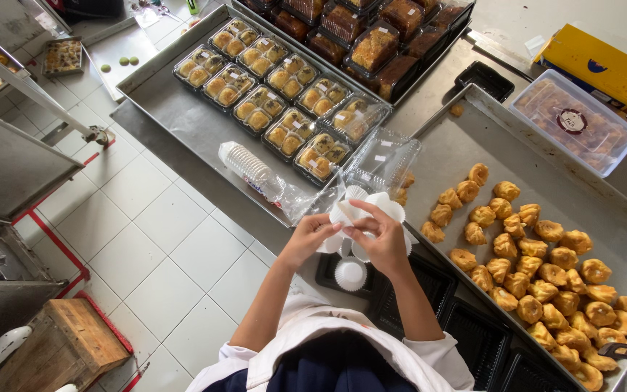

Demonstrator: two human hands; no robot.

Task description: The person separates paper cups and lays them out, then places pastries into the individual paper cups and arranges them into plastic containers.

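Both hands point(350, 236) together pinch white paper cups point(368, 210), their open mouths fanned upward, above black trays point(429, 290).

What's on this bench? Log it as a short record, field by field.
left hand: pinching white paper cups
right hand: also on the cups, fingers separating them
below hands: one cup in a black tray
right: steel tray of golden pastries
ahead: clear boxes of packed pastries
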